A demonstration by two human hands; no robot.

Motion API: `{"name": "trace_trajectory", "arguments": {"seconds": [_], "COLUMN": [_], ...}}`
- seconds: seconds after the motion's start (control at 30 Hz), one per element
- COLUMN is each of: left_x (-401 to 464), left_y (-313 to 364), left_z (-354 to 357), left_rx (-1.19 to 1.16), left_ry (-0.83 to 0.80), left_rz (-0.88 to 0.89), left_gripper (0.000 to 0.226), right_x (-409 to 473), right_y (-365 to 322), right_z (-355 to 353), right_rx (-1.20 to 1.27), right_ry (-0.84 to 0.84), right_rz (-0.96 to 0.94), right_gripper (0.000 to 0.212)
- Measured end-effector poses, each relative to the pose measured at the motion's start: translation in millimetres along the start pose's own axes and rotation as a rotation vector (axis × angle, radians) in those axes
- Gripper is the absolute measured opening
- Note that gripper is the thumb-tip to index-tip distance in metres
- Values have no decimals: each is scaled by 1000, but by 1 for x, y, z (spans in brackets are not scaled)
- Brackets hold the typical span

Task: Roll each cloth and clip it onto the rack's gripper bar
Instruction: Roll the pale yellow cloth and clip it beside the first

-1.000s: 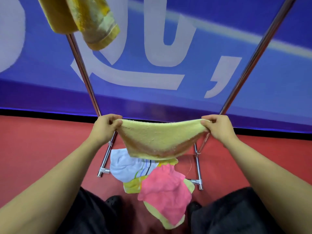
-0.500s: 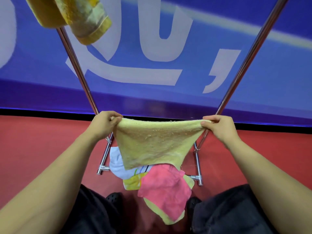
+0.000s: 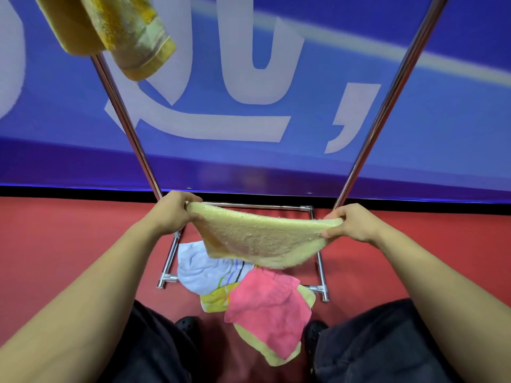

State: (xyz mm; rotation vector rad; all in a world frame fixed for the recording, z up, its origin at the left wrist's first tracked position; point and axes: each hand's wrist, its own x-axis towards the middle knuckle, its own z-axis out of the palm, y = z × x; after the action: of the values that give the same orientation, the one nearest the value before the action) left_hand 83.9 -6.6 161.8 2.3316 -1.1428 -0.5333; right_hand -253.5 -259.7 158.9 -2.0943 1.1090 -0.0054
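I hold a pale yellow terry cloth (image 3: 260, 239) stretched between both hands, folded over and sagging in the middle. My left hand (image 3: 171, 214) pinches its left end and my right hand (image 3: 349, 223) pinches its right end. It hangs low between the rack's two slanted chrome poles (image 3: 130, 128), above the base. On the floor below lie a white striped cloth (image 3: 201, 268), a pink cloth (image 3: 268, 308) and a yellow cloth (image 3: 215, 299). Two rolled yellow cloths (image 3: 119, 34) hang at the top left; the bar that holds them is out of view.
The rack's chrome base frame (image 3: 320, 272) stands on a red floor (image 3: 69, 239). A blue banner wall (image 3: 249, 78) with white lettering rises just behind. My dark-trousered legs (image 3: 373, 344) and black shoes flank the cloth pile.
The hanging triangular corner of the yellow cloth has swung up, so the cloth now lies flatter and folded between my hands. My hands stayed at about the same spread.
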Motion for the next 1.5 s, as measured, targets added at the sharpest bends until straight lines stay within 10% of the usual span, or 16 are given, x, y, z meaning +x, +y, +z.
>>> {"name": "trace_trajectory", "arguments": {"seconds": [0.4,0.57,1.03,1.5], "left_x": [1,2,-9,-5], "left_y": [5,0,1,9], "left_z": [7,7,-15,-15], "left_rx": [254,287,-718,-921], "left_ry": [-106,-142,322,486], "left_rz": [30,63,-46,-65], "left_gripper": [9,28,31,17], "right_x": [1,-3,-5,-2], "right_y": [-7,-11,-3,-19], "right_z": [-1,-3,-8,-9], "right_rx": [-264,-262,623,1007], "right_ry": [92,152,344,308], "right_rz": [59,47,-92,-127], "right_gripper": [34,37,31,35]}}
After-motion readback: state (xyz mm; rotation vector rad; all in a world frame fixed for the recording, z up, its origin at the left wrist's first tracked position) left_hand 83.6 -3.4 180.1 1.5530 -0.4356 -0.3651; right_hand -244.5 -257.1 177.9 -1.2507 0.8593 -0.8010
